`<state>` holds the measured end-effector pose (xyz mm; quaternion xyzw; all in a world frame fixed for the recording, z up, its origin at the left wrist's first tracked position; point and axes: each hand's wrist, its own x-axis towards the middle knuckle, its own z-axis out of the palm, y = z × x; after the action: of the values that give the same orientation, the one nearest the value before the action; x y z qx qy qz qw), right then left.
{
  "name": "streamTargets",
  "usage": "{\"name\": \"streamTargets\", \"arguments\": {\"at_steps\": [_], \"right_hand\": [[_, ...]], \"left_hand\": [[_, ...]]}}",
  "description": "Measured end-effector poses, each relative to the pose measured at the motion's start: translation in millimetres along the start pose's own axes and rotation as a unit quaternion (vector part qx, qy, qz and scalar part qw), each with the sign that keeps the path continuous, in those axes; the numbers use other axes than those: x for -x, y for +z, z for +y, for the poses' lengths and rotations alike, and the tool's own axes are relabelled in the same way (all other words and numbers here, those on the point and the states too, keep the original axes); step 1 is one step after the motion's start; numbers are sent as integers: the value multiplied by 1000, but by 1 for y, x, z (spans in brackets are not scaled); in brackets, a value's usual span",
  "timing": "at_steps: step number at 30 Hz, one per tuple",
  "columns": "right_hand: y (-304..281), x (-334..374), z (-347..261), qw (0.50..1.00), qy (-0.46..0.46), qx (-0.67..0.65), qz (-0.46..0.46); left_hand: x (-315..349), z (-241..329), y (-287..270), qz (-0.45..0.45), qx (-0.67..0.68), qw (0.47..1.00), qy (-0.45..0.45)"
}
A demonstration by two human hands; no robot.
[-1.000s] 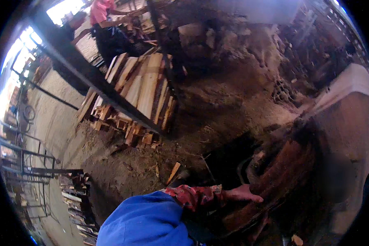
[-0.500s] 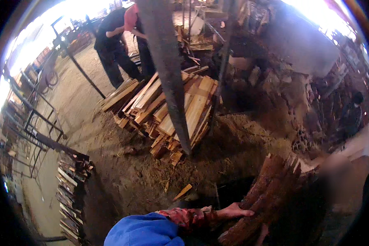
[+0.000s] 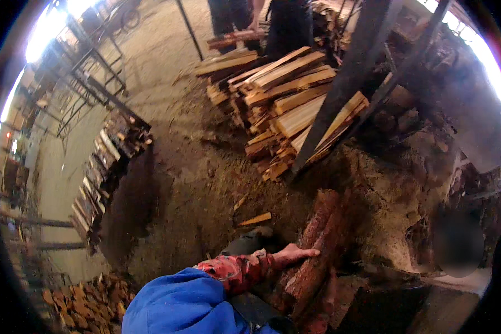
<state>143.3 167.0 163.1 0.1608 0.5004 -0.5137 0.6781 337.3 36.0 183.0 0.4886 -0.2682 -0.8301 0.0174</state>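
Note:
A bundle of long, bark-covered wood slabs (image 3: pixel 316 234) slants across the lower middle, in front of my body. My left hand (image 3: pixel 296 254) lies over its upper side, thumb and fingers gripping the rough bark. The forearm wears a red patterned sleeve below blue cloth. Low on the bundle's right side, my right hand (image 3: pixel 330 290) is pressed against the slabs in dim light. Its fingers are mostly hidden by the wood.
Beyond, sawn boards (image 3: pixel 300 108) lie stacked beside a slanting metal post (image 3: pixel 339 94). A person (image 3: pixel 231 16) stands behind them, holding wood. More split wood (image 3: pixel 103 172) lines the left; chunks (image 3: pixel 89 303) are heaped lower left. A loose stick (image 3: pixel 255 219) lies on the dirt.
My view has turned left and downward, so the board stack sits farther right and higher. The bark slabs have swung left with my hands. The wood heap at lower left has come into view.

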Motion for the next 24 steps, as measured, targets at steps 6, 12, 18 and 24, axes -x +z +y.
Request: {"name": "streamTargets", "arguments": {"at_steps": [6,12,18,24], "right_hand": [[31,-13,25,986,67,149,-1],[77,-46,52,932,190,295,-84],[209,-27,146,930,246,268,-53],[285,-82,227,850,251,457,-79]], "left_hand": [[44,-21,-29,86,135,986,-52],[28,-90,-80,99,294,950,-33],[49,-137,-178,134,353,926,19],[47,-194,-279,141,483,857,108]]}}
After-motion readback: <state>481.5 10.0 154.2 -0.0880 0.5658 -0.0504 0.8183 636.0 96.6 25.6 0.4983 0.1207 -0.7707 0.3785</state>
